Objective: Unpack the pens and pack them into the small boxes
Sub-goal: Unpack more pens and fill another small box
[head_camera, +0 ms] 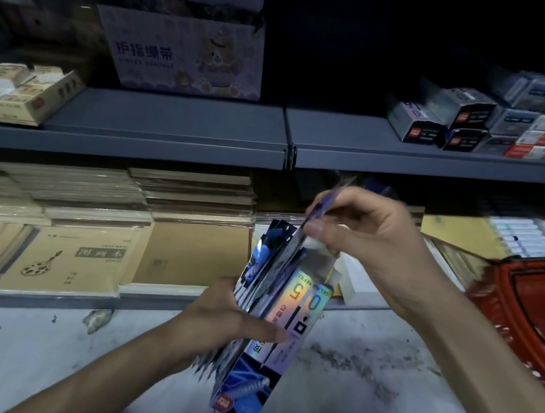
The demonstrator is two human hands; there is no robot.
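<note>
My left hand (236, 317) grips a tall, shiny holographic small box (290, 312) marked "0.5" and "gel refill", together with a bundle of flat blue pen packs (266, 266) held against its left side. The box's top is open. Above the opening, my right hand (362, 236) pinches one blue pen pack (314, 210) between thumb and fingers, its lower end at the box mouth. The pack is blurred by motion.
A grey shelf (171, 128) in front holds a bear-printed carton (186, 56), a yellow tray of small packs (17, 92) and stacked small pen boxes (475, 123) at the right. Below lie stacks of brown notebooks (73, 262). A red basket (529, 307) stands at the right.
</note>
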